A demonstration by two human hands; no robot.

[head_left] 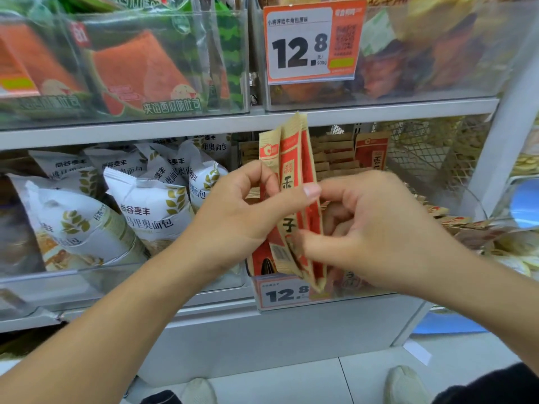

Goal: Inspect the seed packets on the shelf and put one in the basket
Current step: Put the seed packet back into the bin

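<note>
Nearest me, my left hand point(248, 205) pinches a fan of red-and-tan seed packets point(294, 199), thumb across the front. My right hand point(376, 228), fingers curled, grips the same bunch from the other side. The packets stand upright, lifted in front of their clear bin point(408, 290) on the lower shelf point(262, 316). I should peel one packet free with the right fingers, keeping the rest pinched. Behind, more packets lie stacked. No basket is in view.
</note>
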